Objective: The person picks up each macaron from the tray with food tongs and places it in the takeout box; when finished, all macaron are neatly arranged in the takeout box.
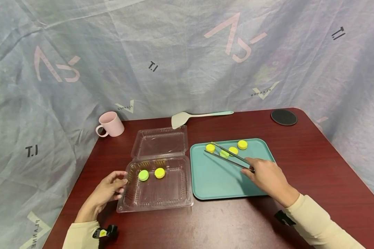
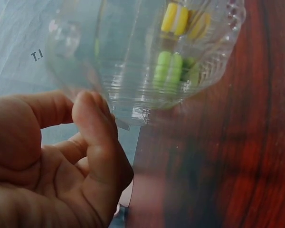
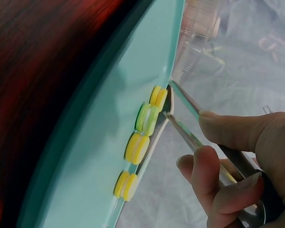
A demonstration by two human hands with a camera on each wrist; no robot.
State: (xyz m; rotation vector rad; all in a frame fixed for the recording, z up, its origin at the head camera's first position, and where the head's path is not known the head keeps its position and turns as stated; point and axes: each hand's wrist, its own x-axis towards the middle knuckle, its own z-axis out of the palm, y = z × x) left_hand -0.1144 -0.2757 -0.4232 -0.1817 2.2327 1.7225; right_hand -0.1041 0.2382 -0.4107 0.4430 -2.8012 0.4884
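Observation:
My left hand [image 1: 109, 188] pinches the left rim of a clear plastic clamshell box [image 1: 156, 200], its lid folded back. Inside the box sit a green macaron [image 1: 143, 175] and a yellow macaron [image 1: 159, 173]. Metal tongs [image 3: 190, 137] are gripped in my right hand [image 1: 268, 174], their arms spread apart with nothing between the tips. Those tips hang over the teal tray [image 1: 218, 183], by a yellow macaron [image 1: 210, 148] and a green macaron [image 1: 224, 154]. Two more yellow macarons lie to the right, one [image 1: 233, 151] close by and another [image 1: 242, 144] near the back rim.
A white spatula [image 1: 180, 119] lies along the table's back edge, its head close behind the box lid [image 1: 160, 141]. At the back left stands a pink mug [image 1: 111, 123]. A black round coaster [image 1: 284, 117] rests at the back right. A printed cloth hangs behind the table.

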